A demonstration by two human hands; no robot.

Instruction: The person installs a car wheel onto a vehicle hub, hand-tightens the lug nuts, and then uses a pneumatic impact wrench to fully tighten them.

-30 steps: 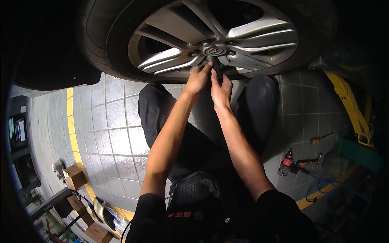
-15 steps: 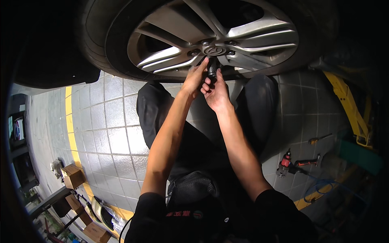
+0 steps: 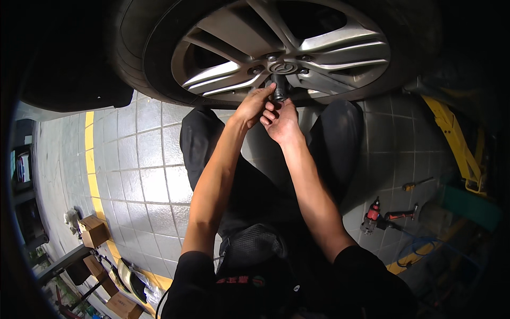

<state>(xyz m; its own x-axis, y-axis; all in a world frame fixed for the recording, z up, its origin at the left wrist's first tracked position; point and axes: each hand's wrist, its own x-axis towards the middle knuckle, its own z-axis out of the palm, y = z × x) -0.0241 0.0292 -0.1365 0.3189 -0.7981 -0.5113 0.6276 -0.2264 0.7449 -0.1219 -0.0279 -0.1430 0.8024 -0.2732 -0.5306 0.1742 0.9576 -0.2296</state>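
Cylinder (image 3: 281, 89), dark: left hand (image 3: 253, 108) slightly lower on it than before.

Wheel (image 3: 282, 67): upper portion cut off by the top edge. Dark cylindrical tool (image 3: 279, 94): upper end lost in shadow below the hub; what it meets cannot be determined. Left hand (image 3: 255, 108): fingers mostly concealed behind thumb and tool. Right hand (image 3: 283, 123): grip on the tool's lower end obscured. Green object (image 3: 470, 204): kind indeterminable in shadow. Lower-left clutter (image 3: 69, 308): too small to identify.
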